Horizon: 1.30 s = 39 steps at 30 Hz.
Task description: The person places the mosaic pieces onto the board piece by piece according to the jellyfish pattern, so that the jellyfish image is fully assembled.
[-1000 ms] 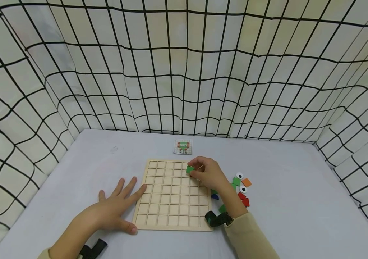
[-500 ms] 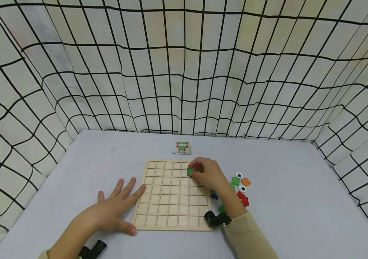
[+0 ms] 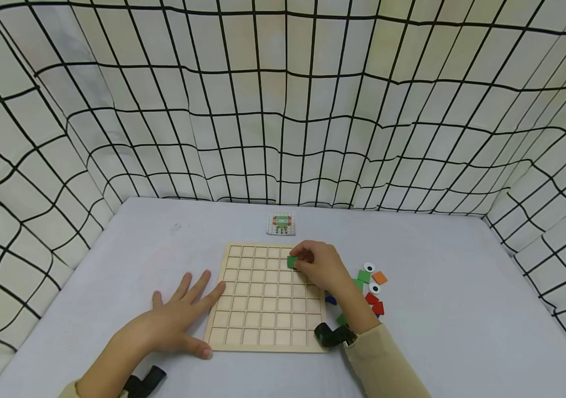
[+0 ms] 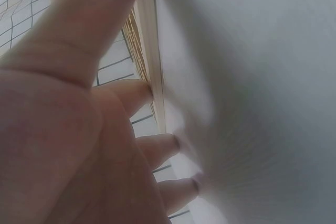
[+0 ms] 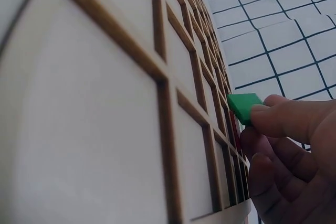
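Observation:
A pale wooden grid board [image 3: 268, 304] lies on the white table. My right hand [image 3: 320, 266] is over its upper right part, pinching a green square tile [image 3: 291, 262] between thumb and fingers. The right wrist view shows the green tile [image 5: 244, 107] tilted at the thumb tip, with a strip of red [image 5: 234, 128] behind it by the grid. My left hand [image 3: 176, 319] rests with spread fingers at the board's left side. Its index fingertip touches the left edge and the thumb lies by the lower left corner. My right hand hides the board's upper right cells.
Loose pieces lie right of the board: green tiles [image 3: 364, 276], red tiles [image 3: 378, 308], an orange tile [image 3: 380, 277], white eye discs [image 3: 369, 267] and a blue piece [image 3: 331, 300], partly behind my right forearm. A small picture card [image 3: 281, 224] lies beyond the board. Black-lined netting [image 3: 283, 116] surrounds the table.
The green tile in my right hand has shifted very slightly toward me over the board since the first frame. My left hand stays in place.

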Each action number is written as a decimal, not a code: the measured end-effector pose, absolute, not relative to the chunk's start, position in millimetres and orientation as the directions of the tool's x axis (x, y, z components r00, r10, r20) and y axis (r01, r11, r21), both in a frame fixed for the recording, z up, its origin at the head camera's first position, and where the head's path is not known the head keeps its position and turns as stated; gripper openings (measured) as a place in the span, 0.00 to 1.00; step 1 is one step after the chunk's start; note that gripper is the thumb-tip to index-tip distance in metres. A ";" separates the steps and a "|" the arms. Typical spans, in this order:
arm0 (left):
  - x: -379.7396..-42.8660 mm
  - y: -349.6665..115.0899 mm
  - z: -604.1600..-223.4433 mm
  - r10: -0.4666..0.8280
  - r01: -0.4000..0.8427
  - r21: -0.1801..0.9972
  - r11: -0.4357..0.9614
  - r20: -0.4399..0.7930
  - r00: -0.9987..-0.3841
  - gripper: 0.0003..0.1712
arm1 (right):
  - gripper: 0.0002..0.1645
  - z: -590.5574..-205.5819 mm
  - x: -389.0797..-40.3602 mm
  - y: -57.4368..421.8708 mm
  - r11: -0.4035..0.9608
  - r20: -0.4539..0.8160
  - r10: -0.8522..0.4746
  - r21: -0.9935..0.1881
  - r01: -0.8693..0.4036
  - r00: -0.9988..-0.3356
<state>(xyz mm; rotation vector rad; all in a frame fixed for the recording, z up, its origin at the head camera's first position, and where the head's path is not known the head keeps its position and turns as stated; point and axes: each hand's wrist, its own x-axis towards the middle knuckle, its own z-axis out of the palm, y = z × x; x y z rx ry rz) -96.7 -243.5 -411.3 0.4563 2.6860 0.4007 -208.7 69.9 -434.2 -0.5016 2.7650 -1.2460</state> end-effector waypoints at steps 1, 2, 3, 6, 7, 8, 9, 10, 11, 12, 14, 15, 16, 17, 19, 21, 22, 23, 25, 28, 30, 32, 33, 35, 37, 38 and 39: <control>-96.5 -243.6 -411.0 0.366 0.256 0.335 0.907 -0.323 -0.873 0.72 | 0.09 -434.1 -208.6 69.8 0.620 0.062 -0.324 -0.739 -0.262 -0.944; -96.4 -243.5 -410.8 0.365 0.254 0.338 0.906 -0.324 -0.873 0.72 | 0.09 -434.0 -208.6 69.6 0.623 0.053 -0.327 -0.739 -0.257 -0.943; -96.3 -243.4 -410.7 0.363 0.251 0.339 0.906 -0.324 -0.874 0.72 | 0.09 -434.0 -208.5 69.4 0.625 0.043 -0.330 -0.739 -0.253 -0.943; -96.3 -243.5 -410.7 0.364 0.252 0.340 0.906 -0.322 -0.874 0.72 | 0.11 -433.8 -208.2 68.6 0.630 0.025 -0.337 -0.737 -0.245 -0.941; -96.3 -243.6 -410.9 0.364 0.252 0.340 0.906 -0.321 -0.875 0.72 | 0.12 -433.4 -208.0 68.4 0.630 0.020 -0.341 -0.737 -0.244 -0.940; -96.3 -243.7 -411.0 0.364 0.252 0.341 0.906 -0.321 -0.875 0.72 | 0.13 -433.1 -207.8 68.2 0.633 0.015 -0.345 -0.735 -0.244 -0.939; -96.3 -243.9 -411.2 0.365 0.253 0.341 0.906 -0.320 -0.875 0.72 | 0.14 -432.8 -207.7 68.1 0.636 0.010 -0.351 -0.731 -0.246 -0.936; -96.4 -244.0 -411.6 0.365 0.254 0.340 0.906 -0.319 -0.874 0.72 | 0.14 -432.4 -207.4 68.2 0.639 0.008 -0.360 -0.726 -0.253 -0.933; -96.5 -244.1 -412.0 0.366 0.254 0.341 0.905 -0.320 -0.874 0.72 | 0.15 -431.8 -207.0 68.5 0.640 0.006 -0.370 -0.723 -0.260 -0.929; -96.5 -244.3 -412.4 0.365 0.254 0.340 0.905 -0.321 -0.874 0.72 | 0.16 -431.5 -206.8 68.6 0.643 0.005 -0.380 -0.717 -0.268 -0.925; -96.6 -244.5 -412.9 0.366 0.253 0.342 0.905 -0.323 -0.873 0.72 | 0.17 -430.9 -206.4 68.8 0.650 0.008 -0.402 -0.702 -0.291 -0.916; -96.5 -244.6 -413.0 0.367 0.254 0.343 0.904 -0.323 -0.872 0.72 | 0.17 -430.6 -206.2 68.9 0.650 0.011 -0.411 -0.697 -0.302 -0.911; -96.5 -244.7 -413.1 0.368 0.254 0.345 0.904 -0.323 -0.872 0.72 | 0.18 -430.4 -206.1 69.0 0.651 0.015 -0.419 -0.692 -0.312 -0.908; -96.5 -244.8 -413.1 0.369 0.254 0.347 0.903 -0.322 -0.872 0.72 | 0.19 -430.4 -206.1 69.0 0.651 0.016 -0.425 -0.689 -0.318 -0.905; -96.4 -245.0 -413.0 0.372 0.256 0.351 0.901 -0.320 -0.871 0.72 | 0.20 -430.7 -206.2 69.1 0.654 0.020 -0.435 -0.680 -0.331 -0.900; -96.1 -245.2 -413.0 0.374 0.258 0.351 0.900 -0.318 -0.871 0.72 | 0.20 -431.4 -206.5 69.0 0.655 0.022 -0.443 -0.675 -0.340 -0.896; -96.0 -245.3 -413.1 0.374 0.259 0.351 0.900 -0.317 -0.871 0.72 | 0.20 -431.8 -206.6 69.0 0.656 0.021 -0.448 -0.671 -0.345 -0.894; -95.8 -245.4 -413.1 0.375 0.261 0.349 0.900 -0.316 -0.871 0.72 | 0.20 -432.1 -206.6 69.1 0.656 0.020 -0.453 -0.670 -0.348 -0.891; -95.7 -245.6 -413.1 0.377 0.264 0.348 0.900 -0.315 -0.871 0.71 | 0.20 -432.6 -206.7 69.2 0.654 0.013 -0.462 -0.671 -0.350 -0.887; -95.7 -245.6 -412.8 0.378 0.265 0.348 0.899 -0.314 -0.871 0.71 | 0.19 -432.6 -206.6 69.6 0.650 -0.002 -0.474 -0.675 -0.349 -0.880; -95.9 -245.3 -412.6 0.377 0.264 0.347 0.900 -0.314 -0.871 0.71 | 0.19 -432.5 -206.7 70.0 0.650 -0.007 -0.480 -0.675 -0.350 -0.877; -96.0 -244.6 -412.3 0.374 0.263 0.341 0.902 -0.315 -0.873 0.72 | 0.21 -432.1 -207.2 70.4 0.647 0.004 -0.480 -0.673 -0.357 -0.877; -96.0 -244.4 -412.3 0.372 0.264 0.338 0.904 -0.314 -0.873 0.72 | 0.21 -432.0 -207.4 70.7 0.646 0.010 -0.475 -0.675 -0.357 -0.880; -96.1 -243.8 -412.2 0.369 0.265 0.330 0.906 -0.313 -0.875 0.72 | 0.22 -431.5 -208.0 71.8 0.640 0.020 -0.459 -0.686 -0.347 -0.888; -96.1 -243.3 -412.1 0.366 0.264 0.323 0.909 -0.313 -0.876 0.72 | 0.21 -429.6 -208.2 74.0 0.634 0.024 -0.440 -0.700 -0.329 -0.898; -96.2 -243.1 -412.0 0.365 0.264 0.321 0.910 -0.314 -0.877 0.72 | 0.21 -428.2 -208.1 75.3 0.636 0.018 -0.427 -0.705 -0.314 -0.904; -96.2 -243.0 -411.9 0.364 0.263 0.320 0.910 -0.314 -0.877 0.72 | 0.20 -427.7 -208.5 76.8 0.639 0.017 -0.417 -0.706 -0.306 -0.909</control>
